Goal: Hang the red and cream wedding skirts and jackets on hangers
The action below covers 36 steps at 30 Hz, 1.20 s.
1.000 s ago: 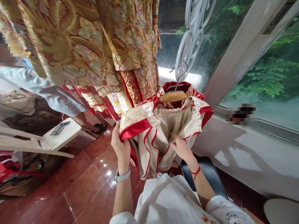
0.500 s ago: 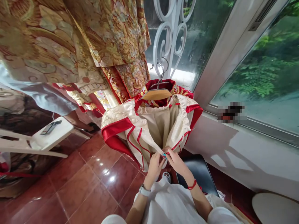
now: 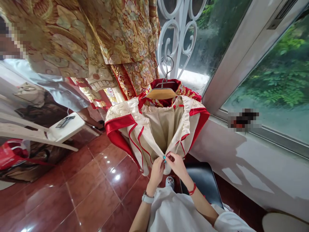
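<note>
A cream garment with red trim [image 3: 125, 108] hangs in front of me on a wooden hanger [image 3: 161, 93], its front parted at the neck. My left hand [image 3: 157, 169] pinches the left front edge, and my right hand [image 3: 176, 163] pinches the opposite edge. Both sets of fingertips meet low on the opening, where turquoise nails show. What small fastening, if any, lies between the fingers is hidden. Thin red ties or piping run down the cloth on either side. Behind it on another hanger is a red garment with gold embroidery [image 3: 190, 91].
White scrolled ironwork [image 3: 180, 32] carries the hangers beside the window. Gold brocade robes [image 3: 120, 32] hang to the left. A black seat [image 3: 204, 180] stands close at right. Further left are a white chair [image 3: 72, 127] with a phone-like object and a person's legs [image 3: 88, 117].
My view has shifted slightly, bringing more of the left side into sight. Both hands keep their pinch on the front edges, and my right fingers have bent a little more.
</note>
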### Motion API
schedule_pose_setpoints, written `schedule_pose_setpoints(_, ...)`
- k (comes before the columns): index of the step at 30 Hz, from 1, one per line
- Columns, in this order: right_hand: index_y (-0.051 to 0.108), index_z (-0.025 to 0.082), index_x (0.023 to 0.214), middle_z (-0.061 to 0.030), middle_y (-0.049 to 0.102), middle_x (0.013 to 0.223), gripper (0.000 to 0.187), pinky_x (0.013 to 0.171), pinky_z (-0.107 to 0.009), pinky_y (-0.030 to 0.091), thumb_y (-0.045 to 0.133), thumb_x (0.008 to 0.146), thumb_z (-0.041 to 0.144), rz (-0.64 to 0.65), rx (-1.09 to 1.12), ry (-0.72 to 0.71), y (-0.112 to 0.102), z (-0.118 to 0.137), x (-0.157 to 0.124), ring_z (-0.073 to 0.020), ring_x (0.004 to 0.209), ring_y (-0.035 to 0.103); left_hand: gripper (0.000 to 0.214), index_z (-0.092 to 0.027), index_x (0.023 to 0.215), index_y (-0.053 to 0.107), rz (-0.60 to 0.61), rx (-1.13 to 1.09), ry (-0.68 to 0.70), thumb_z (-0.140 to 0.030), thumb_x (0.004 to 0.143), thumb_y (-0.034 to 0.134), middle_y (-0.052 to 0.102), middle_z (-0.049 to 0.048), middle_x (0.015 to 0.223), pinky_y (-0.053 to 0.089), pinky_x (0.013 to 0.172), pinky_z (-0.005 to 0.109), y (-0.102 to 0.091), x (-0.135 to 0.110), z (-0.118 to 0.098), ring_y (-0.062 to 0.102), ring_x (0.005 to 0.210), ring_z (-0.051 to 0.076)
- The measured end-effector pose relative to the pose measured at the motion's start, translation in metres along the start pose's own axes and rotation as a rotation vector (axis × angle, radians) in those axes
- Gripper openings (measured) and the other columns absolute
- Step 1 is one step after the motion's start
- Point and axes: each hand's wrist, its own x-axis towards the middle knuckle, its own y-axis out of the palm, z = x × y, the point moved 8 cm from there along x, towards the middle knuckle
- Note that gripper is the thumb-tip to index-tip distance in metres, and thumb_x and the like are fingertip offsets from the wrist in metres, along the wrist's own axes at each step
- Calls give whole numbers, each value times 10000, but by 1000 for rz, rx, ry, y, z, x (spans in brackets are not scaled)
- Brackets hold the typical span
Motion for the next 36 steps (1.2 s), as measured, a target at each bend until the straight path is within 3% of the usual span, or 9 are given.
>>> schedule_pose_setpoints(5, 569, 190, 640, 12, 573, 582, 187, 574, -251, 367, 594, 767, 325, 110, 122, 71, -5, 3, 3, -135, 572, 509, 348, -192, 1150, 648, 2, -11, 48, -156, 925, 386, 685, 107, 1079, 498, 893, 369, 0, -2, -2, 629, 993, 221)
schedule_pose_setpoints(8, 484, 197, 543, 52, 425, 473, 285, 483, -244, 257, 625, 743, 343, 145, 166, 154, 0, -1, -1, -94, 466, 379, 359, -195, 1129, 654, 20, 63, 81, -129, 904, 381, 689, 102, 1037, 496, 870, 384, -1, -1, -3, 621, 977, 232)
schedule_pose_setpoints(12, 296, 227, 497, 111, 220, 436, 476, 407, -243, 118, 682, 666, 448, 288, 657, 384, 33, -6, -7, -39, 382, 150, 345, -184, 1042, 664, -4, 145, 104, -109, 884, 366, 683, 95, 964, 495, 821, 379, -6, 0, 1, 611, 909, 228)
schedule_pose_setpoints(14, 271, 231, 511, 126, 198, 436, 498, 396, -235, 105, 706, 629, 440, 316, 874, 421, 45, 1, -7, -27, 379, 114, 327, -178, 1004, 660, -22, 158, 118, -120, 891, 359, 673, 92, 928, 493, 799, 365, -8, 0, 4, 606, 877, 220)
schedule_pose_setpoints(16, 275, 228, 508, 131, 199, 428, 492, 394, -229, 102, 725, 600, 403, 295, 951, 421, 49, 7, -5, -19, 379, 114, 313, -174, 972, 648, -32, 155, 136, -125, 896, 348, 663, 86, 897, 490, 783, 349, -12, 0, 5, 602, 853, 211)
schedule_pose_setpoints(23, 375, 209, 504, 114, 241, 437, 413, 408, -225, 63, 718, 585, 426, 74, 725, 395, 42, 8, -6, -19, 403, 132, 159, -191, 908, 595, 6, 419, 193, -197, 893, 437, 639, 63, 855, 445, 778, 368, -31, 13, -13, 595, 826, 233)
schedule_pose_setpoints(26, 379, 209, 485, 113, 216, 429, 428, 411, -229, 34, 699, 609, 466, 141, 629, 418, 50, 3, -10, -21, 400, 119, 121, -198, 841, 573, 43, 515, 209, -150, 852, 463, 626, 69, 812, 428, 753, 369, -27, 21, -15, 587, 785, 243)
schedule_pose_setpoints(29, 321, 224, 473, 114, 202, 421, 476, 402, -228, 41, 654, 633, 524, 234, 712, 425, 62, 8, -11, -20, 381, 114, 172, -216, 716, 534, 80, 545, 178, -86, 803, 463, 599, 66, 702, 400, 685, 357, -13, 24, -5, 555, 672, 233)
schedule_pose_setpoints(36, 305, 221, 464, 109, 214, 408, 434, 402, -210, 51, 623, 645, 454, 137, 640, 367, 61, 21, 6, -16, 381, 138, 118, -221, 742, 525, 16, 510, 197, -117, 754, 472, 589, 53, 693, 396, 660, 329, -19, 25, 6, 563, 673, 229)
